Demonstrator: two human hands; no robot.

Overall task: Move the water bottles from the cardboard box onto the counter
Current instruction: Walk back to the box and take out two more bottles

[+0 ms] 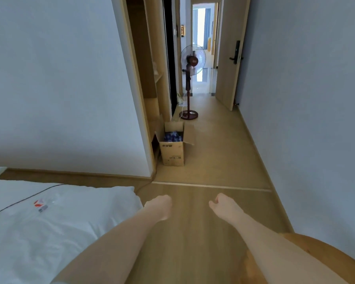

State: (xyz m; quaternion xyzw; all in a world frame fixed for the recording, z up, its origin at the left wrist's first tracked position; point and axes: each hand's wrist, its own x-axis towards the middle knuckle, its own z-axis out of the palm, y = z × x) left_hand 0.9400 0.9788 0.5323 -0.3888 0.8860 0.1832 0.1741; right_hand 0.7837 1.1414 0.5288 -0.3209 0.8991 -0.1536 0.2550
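We look down a narrow hallway floored in pale wood-look planks [211,152], with plain white walls on both sides. Our left hand [161,207] and right hand [221,204] reach forward above the floor, each with fingers loosely curled and holding nothing. Well ahead, the open cardboard box [172,149] stands on the floor against the left wall's wooden door frame, blue-capped water bottles [173,136] packed inside it. Beyond it a dark red pedestal fan [190,83] stands near an open wooden door [232,54]. A white bed [49,226] fills our lower left.
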